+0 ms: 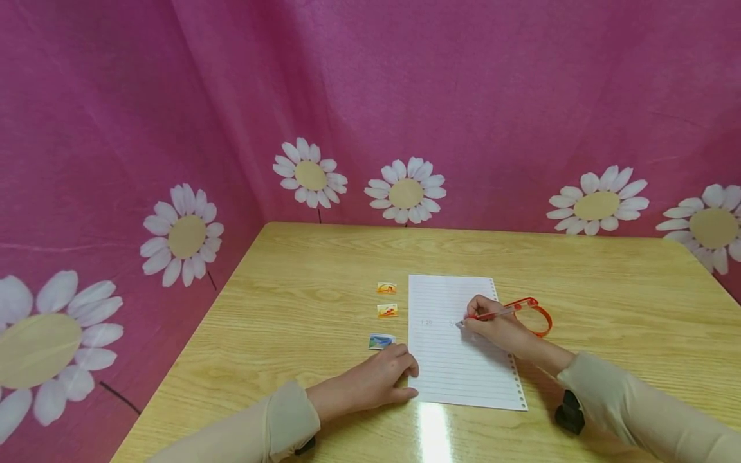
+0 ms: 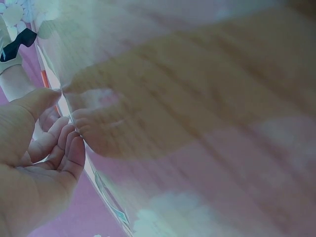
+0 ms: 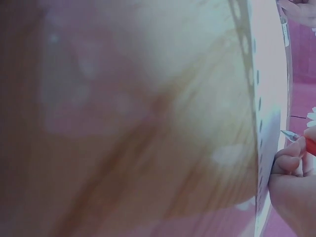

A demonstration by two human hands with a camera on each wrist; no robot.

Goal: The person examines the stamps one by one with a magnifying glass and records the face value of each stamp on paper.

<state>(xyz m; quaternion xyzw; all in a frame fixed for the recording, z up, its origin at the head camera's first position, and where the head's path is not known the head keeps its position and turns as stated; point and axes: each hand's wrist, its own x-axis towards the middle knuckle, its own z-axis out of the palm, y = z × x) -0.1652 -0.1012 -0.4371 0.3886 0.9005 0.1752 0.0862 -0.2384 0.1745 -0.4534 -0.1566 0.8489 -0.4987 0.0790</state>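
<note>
My right hand [image 1: 492, 323] pinches a red pen [image 1: 502, 310] with its tip at the lined sheet of paper [image 1: 457, 373]. In the right wrist view, the pen's pale pointed tip [image 3: 290, 135] shows beside the curled fingers. Faint handwriting [image 1: 426, 323] lies on the sheet, left of the pen. My left hand [image 1: 376, 379] rests at the sheet's lower left edge, its fingers loosely bent and touching paper and table. Just beyond those fingers lies a small blue and green stamp-like picture [image 1: 381, 341]. Two small yellow-orange pictures [image 1: 387, 310] [image 1: 386, 289] lie in line beyond it.
A red loop [image 1: 544, 325] lies right of the right hand, near the pen's rear end; I cannot tell whether they are joined. The wooden table [image 1: 301, 289] meets a magenta curtain [image 1: 463, 96] with daisies at the back and left. Punched holes line the sheet's right edge.
</note>
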